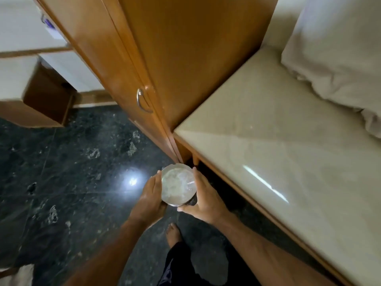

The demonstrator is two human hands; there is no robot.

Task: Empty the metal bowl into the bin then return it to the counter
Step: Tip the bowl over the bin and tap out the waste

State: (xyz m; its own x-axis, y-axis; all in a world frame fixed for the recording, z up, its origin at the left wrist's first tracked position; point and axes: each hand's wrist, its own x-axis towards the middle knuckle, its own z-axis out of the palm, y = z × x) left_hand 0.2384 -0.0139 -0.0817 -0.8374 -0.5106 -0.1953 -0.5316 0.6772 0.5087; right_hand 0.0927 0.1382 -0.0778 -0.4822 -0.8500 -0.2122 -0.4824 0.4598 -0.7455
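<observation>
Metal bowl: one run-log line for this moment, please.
metal bowl upright | left hand + right hand both gripping | over dark floor | bin not visible

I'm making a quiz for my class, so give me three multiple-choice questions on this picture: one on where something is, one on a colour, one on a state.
1. Where is the bowl?
A. on the counter
B. between both hands, over the floor
C. in a bin

2. What colour is the floor?
A. dark
B. white
C. red

3. How is the cupboard door?
A. wide open
B. missing
C. closed

Answers:
1 B, the left hand and right hand hold its sides.
2 A, dark speckled stone.
3 C, it sits flush, handle outward.
</observation>
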